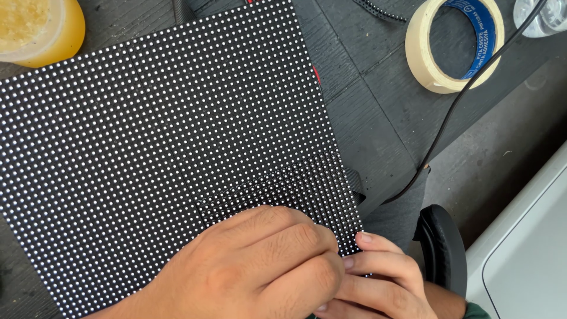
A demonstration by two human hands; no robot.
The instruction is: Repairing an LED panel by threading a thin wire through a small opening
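At the bottom edge of the view, the left hand lies knuckles-up across the near corner of a black square panel studded with rows of small white dots. Its fingers are curled together and bent towards the right, their tips pressed down at the panel's near right corner; what, if anything, is pinched under them cannot be told. The right hand comes in from the lower right, its fingers drawn together and folded inward, the forefinger tip touching the same corner of the panel and meeting the left hand's fingertips there. Both hands touch each other at that spot.

The panel lies flat and turned at an angle on a dark grey wooden tabletop, covering most of the left and middle of the view. A patch of its dots near the hands looks dimmer than the rest.

To the right of the hands stands a curved black padded armrest, and beyond it a pale grey casing.

Further off, a thin black cable runs across a roll of cream masking tape with a blue inner ring. At the far left sits a yellow translucent tub; at the far right, a clear plastic bottle.
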